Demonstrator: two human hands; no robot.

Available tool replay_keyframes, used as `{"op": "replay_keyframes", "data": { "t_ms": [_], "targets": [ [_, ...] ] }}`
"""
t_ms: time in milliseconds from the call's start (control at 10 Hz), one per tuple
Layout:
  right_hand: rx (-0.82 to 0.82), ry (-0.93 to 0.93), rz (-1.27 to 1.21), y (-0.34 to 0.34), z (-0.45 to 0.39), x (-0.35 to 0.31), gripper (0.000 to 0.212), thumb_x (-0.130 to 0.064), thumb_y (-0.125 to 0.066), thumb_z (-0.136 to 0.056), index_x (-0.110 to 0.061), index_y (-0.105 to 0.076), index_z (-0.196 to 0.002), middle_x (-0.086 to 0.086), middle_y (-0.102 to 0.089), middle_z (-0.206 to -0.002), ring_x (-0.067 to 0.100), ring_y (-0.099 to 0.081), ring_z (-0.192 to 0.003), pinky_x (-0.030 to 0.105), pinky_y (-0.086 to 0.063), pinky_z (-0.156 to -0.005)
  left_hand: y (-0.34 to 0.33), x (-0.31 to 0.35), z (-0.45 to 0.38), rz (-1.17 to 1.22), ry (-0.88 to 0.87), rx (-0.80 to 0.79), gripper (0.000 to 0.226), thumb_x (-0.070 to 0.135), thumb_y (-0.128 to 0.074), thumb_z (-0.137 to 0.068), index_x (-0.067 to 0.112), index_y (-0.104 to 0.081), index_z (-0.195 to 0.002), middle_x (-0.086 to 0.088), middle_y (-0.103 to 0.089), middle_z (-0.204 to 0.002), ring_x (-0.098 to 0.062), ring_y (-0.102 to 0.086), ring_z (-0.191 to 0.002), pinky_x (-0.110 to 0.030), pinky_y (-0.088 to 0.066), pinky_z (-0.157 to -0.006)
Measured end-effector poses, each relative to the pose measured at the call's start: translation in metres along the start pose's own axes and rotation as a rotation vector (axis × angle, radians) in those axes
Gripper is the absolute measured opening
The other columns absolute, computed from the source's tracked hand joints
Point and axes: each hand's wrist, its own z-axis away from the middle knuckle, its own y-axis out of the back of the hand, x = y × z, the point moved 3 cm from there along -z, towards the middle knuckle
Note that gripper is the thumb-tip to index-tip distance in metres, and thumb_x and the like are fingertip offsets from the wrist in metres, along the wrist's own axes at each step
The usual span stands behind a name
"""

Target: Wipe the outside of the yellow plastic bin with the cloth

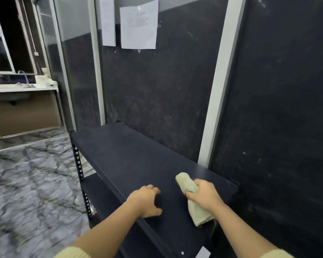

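Note:
My right hand [205, 196] is closed around a pale yellow-green cloth [188, 185], rolled up, with one end sticking out past my fingers and the other hanging below my wrist. It hovers at the near right part of a dark shelf top [131, 155]. My left hand [147, 201] rests on the front edge of that shelf, fingers curled and apart, holding nothing. No yellow plastic bin is in view.
The dark metal rack has a lower shelf [97, 194] and a perforated upright [80, 174]. Behind it stands a dark wall panel with white frames and two paper sheets [138, 25]. Marbled floor [30, 179] lies to the left, a sink counter [21, 86] farther back.

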Motion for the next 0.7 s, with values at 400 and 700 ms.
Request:
{"op": "replay_keyframes", "data": {
  "t_ms": [400, 700],
  "targets": [
    [0.08, 0.151, 0.374, -0.042, -0.005, 0.007, 0.031, -0.045, -0.047, -0.086, -0.02, -0.05, -0.105, -0.002, -0.051, -0.111, 0.02, -0.049, -0.107, 0.035, -0.04, -0.087, -0.03, -0.017, -0.011, 0.168, -0.05, 0.105, 0.073, 0.055, -0.057, -0.079, 0.026, -0.032, -0.141, 0.008, -0.024, -0.152, -0.014, -0.021, -0.139, -0.031, -0.025, -0.113],
    [0.101, 0.122, 0.309, -0.045, -0.007, 0.013, 0.03, -0.046, -0.045, -0.084, -0.025, -0.049, -0.105, -0.007, -0.05, -0.111, 0.017, -0.042, -0.107, 0.033, -0.037, -0.087, -0.059, -0.021, -0.002, 0.121, -0.044, 0.336, 0.071, 0.065, -0.027, -0.08, 0.037, -0.021, -0.145, 0.023, -0.012, -0.152, -0.007, -0.007, -0.144, -0.031, 0.003, -0.117]
  ]
}}
